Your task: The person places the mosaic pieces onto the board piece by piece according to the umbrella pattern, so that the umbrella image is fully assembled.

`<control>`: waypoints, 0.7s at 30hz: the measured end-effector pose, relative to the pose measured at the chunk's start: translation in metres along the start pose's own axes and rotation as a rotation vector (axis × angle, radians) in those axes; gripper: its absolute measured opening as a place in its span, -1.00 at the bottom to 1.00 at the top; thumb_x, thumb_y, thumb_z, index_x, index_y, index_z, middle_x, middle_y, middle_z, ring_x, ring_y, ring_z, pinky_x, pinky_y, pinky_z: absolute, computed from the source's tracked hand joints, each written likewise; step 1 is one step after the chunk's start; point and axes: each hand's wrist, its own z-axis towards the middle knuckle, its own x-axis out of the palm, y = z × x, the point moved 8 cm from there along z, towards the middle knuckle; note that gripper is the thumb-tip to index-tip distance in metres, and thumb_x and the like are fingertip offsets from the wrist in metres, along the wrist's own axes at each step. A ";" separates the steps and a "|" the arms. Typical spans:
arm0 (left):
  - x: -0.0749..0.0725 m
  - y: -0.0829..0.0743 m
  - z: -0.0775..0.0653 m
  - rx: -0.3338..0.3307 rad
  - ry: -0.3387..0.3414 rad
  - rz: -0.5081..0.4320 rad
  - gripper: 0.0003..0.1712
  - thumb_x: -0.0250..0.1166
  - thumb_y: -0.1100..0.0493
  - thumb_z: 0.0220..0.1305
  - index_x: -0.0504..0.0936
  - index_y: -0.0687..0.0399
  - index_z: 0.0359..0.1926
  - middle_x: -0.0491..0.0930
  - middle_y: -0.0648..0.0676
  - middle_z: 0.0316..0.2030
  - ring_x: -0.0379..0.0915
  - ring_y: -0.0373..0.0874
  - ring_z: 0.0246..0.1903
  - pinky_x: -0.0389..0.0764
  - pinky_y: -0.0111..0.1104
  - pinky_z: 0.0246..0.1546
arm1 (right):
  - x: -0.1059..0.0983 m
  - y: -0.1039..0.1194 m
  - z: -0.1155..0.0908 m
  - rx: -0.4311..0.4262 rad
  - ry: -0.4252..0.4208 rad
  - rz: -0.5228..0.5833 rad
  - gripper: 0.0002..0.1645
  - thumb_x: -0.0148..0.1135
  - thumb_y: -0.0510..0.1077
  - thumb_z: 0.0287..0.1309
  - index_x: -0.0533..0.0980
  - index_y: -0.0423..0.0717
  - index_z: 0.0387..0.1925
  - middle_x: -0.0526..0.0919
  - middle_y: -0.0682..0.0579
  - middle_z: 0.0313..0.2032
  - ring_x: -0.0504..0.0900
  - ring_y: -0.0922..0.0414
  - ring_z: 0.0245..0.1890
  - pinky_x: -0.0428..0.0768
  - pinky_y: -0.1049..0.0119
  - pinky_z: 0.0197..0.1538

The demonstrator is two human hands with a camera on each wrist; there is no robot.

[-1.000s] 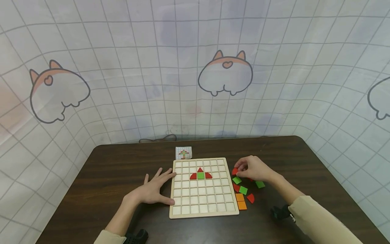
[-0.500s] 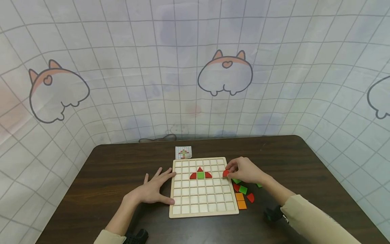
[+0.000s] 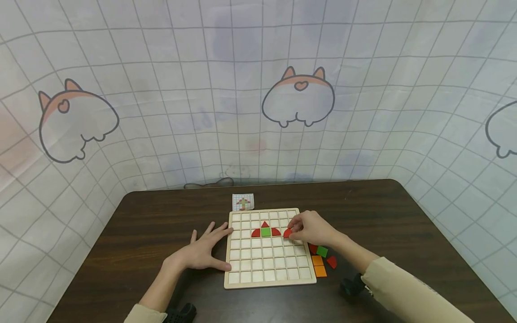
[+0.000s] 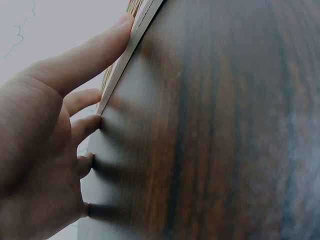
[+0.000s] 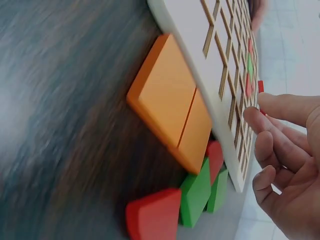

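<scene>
Red piece [image 3: 287, 233], curve facing left

The table [image 3: 161, 224] has a dark brown, wood-grained top with rounded far corners. Flat on it lies a pale square board [image 3: 268, 285], with a small printed card [image 3: 243, 202] at its far edge. Along the board's right side are two orange squares [image 3: 320, 272] set edge to edge, a red rounded piece [image 3: 313, 249], two green squares [image 5: 194, 194] and, slightly apart, another red piece [image 3: 332, 262].
</scene>
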 end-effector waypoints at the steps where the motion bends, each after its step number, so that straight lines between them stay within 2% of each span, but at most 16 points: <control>1: 0.000 0.000 0.000 0.002 -0.001 -0.004 0.17 0.51 -0.31 0.12 0.14 -0.10 0.62 -0.12 0.16 0.62 -0.49 0.30 0.57 -0.55 0.50 0.24 | 0.001 0.002 0.001 -0.004 0.001 0.004 -0.78 0.51 -0.21 0.15 0.71 -0.21 -0.17 0.72 0.18 -0.41 0.64 0.26 -0.40 0.65 0.32 -0.27; 10: -0.002 -0.002 -0.001 0.013 -0.006 -0.013 0.18 0.52 -0.28 0.13 0.14 -0.04 0.62 -0.12 0.18 0.62 -0.48 0.32 0.56 -0.53 0.51 0.23 | 0.013 0.016 0.010 -0.034 0.014 -0.006 -0.82 0.49 -0.23 0.14 0.72 -0.20 -0.21 0.72 0.20 -0.42 0.66 0.30 -0.41 0.65 0.35 -0.27; 21: -0.001 -0.002 -0.001 0.016 -0.006 -0.012 0.17 0.51 -0.29 0.14 0.13 -0.07 0.62 -0.13 0.17 0.62 -0.50 0.31 0.56 -0.54 0.51 0.23 | 0.023 0.026 0.016 -0.028 0.034 0.020 -0.74 0.54 -0.19 0.11 0.71 -0.22 -0.17 0.71 0.21 -0.44 0.64 0.29 -0.44 0.64 0.36 -0.30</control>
